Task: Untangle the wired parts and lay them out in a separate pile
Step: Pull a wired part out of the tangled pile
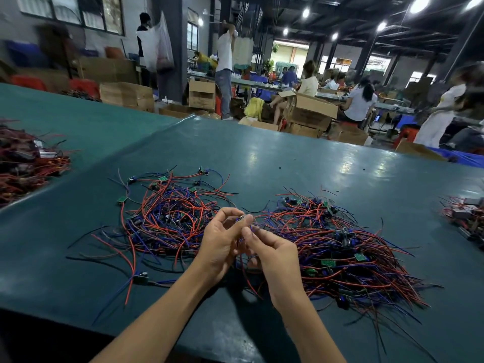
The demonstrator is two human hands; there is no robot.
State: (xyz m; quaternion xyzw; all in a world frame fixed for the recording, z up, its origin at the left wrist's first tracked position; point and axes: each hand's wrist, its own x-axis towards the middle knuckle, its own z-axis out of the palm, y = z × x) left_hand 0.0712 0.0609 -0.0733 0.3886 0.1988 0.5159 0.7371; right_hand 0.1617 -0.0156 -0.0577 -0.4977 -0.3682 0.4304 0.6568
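Up off the green surface [262,158], right in the gap between two piles: pinching a small wired part [242,220] with the left hand [220,242], fingers [230,212] and thumb curled together on its little dark body. Working the same part with the right hand [275,255] too, fingers [247,233] bent and closed round the blue and red leads just beneath it. Red leads dangling below both hands. Held close to the inner edge of the right pile [340,252] — dense, overlapping red, blue and black wire with small green boards buried in it. Off to the left, a looser pile [167,218] of the same stuff, spread wider, boards dotted round its rim. Nearer the front edge, lying apart — one single part [140,279] with its wires fanned out. Far left on the surface, a heap of reddish wiring [23,163]; far right, another heap [466,216]. Beyond, cardboard boxes [311,111] and people [361,100] seated at other benches.
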